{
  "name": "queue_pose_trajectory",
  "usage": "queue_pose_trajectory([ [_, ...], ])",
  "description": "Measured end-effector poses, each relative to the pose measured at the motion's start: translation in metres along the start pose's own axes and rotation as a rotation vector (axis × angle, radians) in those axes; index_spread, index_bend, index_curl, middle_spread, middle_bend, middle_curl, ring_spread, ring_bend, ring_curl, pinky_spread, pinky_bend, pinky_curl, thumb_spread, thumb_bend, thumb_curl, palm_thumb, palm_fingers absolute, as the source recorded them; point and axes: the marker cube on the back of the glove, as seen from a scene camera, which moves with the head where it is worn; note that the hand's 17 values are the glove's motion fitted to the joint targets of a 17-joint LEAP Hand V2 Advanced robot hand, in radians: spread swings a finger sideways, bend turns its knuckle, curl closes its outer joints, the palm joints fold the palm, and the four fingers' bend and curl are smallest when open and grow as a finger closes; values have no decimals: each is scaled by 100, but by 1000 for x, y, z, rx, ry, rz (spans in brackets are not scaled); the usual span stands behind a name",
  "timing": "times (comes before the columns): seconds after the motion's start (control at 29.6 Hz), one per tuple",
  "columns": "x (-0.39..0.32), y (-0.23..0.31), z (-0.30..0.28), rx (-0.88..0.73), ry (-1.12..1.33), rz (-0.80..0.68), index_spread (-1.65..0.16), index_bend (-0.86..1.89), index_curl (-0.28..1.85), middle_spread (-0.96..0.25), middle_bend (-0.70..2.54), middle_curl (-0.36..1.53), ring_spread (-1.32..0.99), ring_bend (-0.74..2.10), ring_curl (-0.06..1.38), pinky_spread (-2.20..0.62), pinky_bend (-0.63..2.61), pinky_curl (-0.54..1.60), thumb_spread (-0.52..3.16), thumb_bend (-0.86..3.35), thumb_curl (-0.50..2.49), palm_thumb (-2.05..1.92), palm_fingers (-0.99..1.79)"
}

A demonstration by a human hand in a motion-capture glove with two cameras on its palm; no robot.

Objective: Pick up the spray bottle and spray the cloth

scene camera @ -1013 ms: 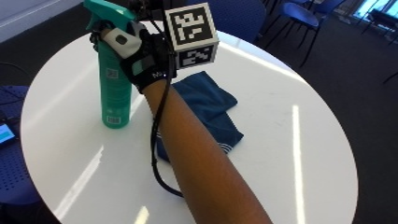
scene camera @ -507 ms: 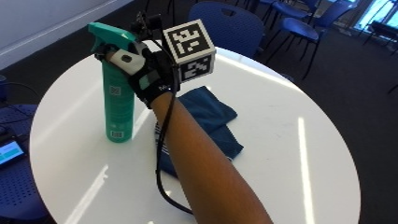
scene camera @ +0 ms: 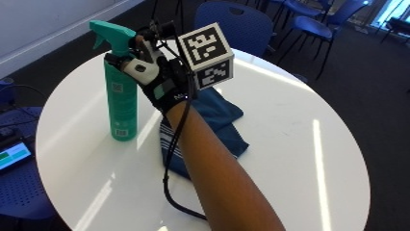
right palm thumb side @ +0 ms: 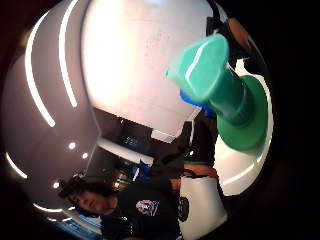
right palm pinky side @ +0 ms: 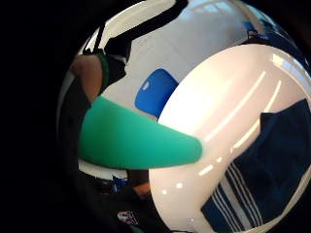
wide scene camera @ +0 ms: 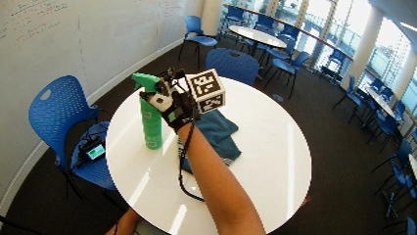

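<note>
One green spray bottle (scene camera: 121,91) stands upright on the round white desk (scene camera: 301,144), its long axis vertical and its base flat on the top, near the desk's edge on the side of the whiteboard wall. Its nozzle (scene camera: 97,36) points away from the hand, out over that edge, while the trigger side faces the glove.

One dark blue cloth (scene camera: 218,115) with white stripes at one end lies crumpled just beside the bottle, toward the middle of the desk and partly under the raised forearm. It does not touch the bottle.

One gloved right hand (scene camera: 163,79) is at the level of the bottle's head, right up against its neck. From behind, the fingers are hidden by the glove's back and its fittings, so I cannot tell whether the grip is spread or closed round the neck. In the palm views the bottle's green head (right palm thumb side: 210,75) and body (right palm pinky side: 136,141) fill much of the picture, so the bottle is close to the palm.
</note>
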Motion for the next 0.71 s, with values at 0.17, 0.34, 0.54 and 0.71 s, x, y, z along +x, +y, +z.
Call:
queue_pose_trajectory([
  [0.17,-14,17,-14,30,33,-26,-34,9,43,-17,22,42,-17,44,41,12,31,36,80,-4,73,79,69],
  [0.34,-40,46,-34,162,60,-77,-36,11,40,-12,14,38,-13,36,39,17,38,38,88,-4,67,75,48],
  [0.54,-63,86,-39,230,102,-121,-37,16,37,-9,20,36,-10,35,35,19,34,35,94,-2,64,76,56],
  [0.71,-75,114,-21,93,104,-202,-38,18,36,-9,20,37,-9,33,34,19,27,33,98,-2,62,75,62],
])
